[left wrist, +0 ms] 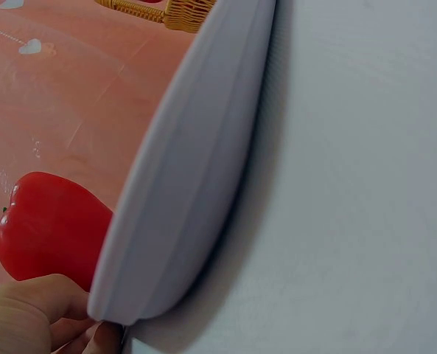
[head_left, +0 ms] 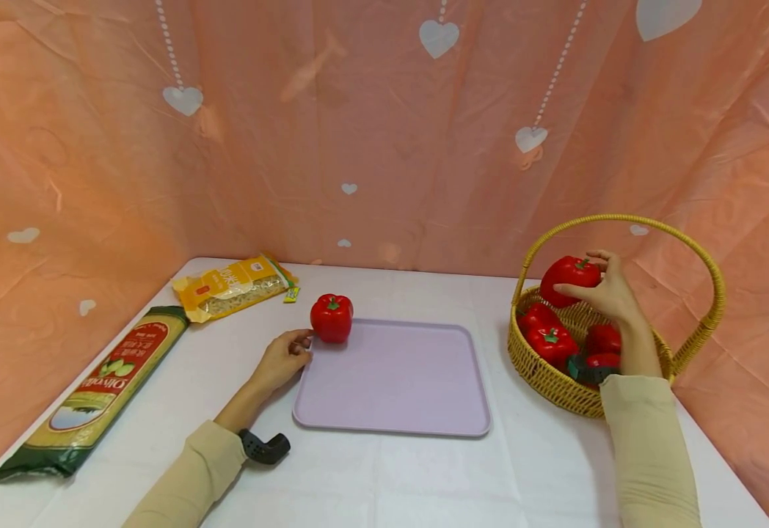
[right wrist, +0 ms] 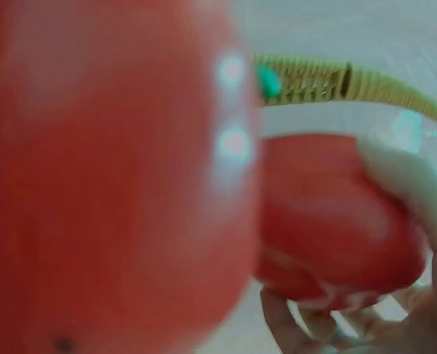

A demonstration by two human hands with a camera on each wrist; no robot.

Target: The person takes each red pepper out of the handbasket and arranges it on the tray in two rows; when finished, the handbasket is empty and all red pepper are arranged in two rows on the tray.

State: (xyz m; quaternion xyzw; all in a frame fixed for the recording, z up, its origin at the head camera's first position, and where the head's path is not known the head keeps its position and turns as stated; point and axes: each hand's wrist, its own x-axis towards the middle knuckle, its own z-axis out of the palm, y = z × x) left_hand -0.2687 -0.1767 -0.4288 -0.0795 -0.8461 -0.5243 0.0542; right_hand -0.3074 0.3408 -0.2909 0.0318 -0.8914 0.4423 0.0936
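Observation:
In the head view, my right hand (head_left: pixel 609 293) grips a red bell pepper (head_left: pixel 566 279) above the woven basket (head_left: pixel 556 385), inside its tall handle. The right wrist view shows fingers curled round this pepper (right wrist: pixel 336 221), while another pepper (right wrist: pixel 115 177) fills the left side, blurred. Several red peppers (head_left: pixel 552 345) lie in the basket. My left hand (head_left: pixel 283 359) holds the left rim of the lilac tray (head_left: pixel 391 381), its fingertips partly hidden by the rim (left wrist: pixel 159 199) in the left wrist view. Just beyond those fingers, one red pepper (head_left: pixel 332 319) stands at the tray's far left corner.
Along the table's left side lies a long green and red packet (head_left: pixel 103 385). Behind it is a yellow bag of grain-like food (head_left: pixel 232 287) with a small yellow-green sachet (head_left: pixel 291 295) beside it. A pink curtain with white hearts (head_left: pixel 384 132) hangs behind the white table (head_left: pixel 424 477).

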